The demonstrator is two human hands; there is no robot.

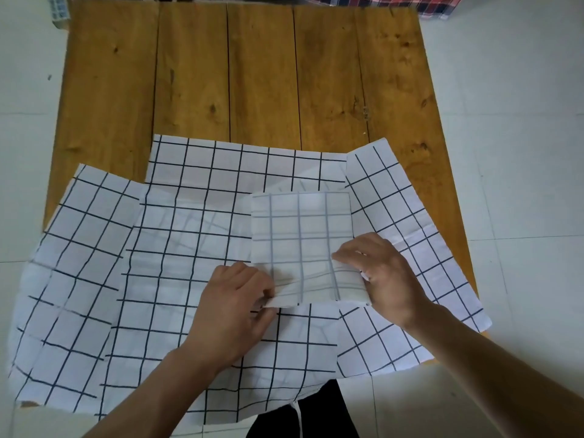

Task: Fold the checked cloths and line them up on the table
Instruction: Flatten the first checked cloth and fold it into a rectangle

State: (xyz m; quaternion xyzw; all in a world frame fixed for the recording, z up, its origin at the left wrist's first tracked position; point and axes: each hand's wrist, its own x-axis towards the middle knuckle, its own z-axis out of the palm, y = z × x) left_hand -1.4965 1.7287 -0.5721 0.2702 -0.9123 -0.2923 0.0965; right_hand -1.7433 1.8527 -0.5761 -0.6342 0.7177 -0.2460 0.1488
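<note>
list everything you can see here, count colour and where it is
folded cloth: 1, white with grey grid, on the flat cloths, right of centre
flat cloths: about 3, white with dark grid, overlapping on the table's near half
table: 1, brown wood planks, far half bare
red checked fabric: 1, top right edge
small box: 1, pale, top left corner
left hand: pinching the folded cloth's near left edge
right hand: gripping its near right edge

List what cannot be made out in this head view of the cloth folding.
- Near corners of the folded cloth: covered by the left hand and right hand.
- How many flat checked cloths lie overlapped: their edges hide one another.
- Red plaid fabric: cut off by the top edge.
- Small box at the table's far left corner: print too small to read.
</note>
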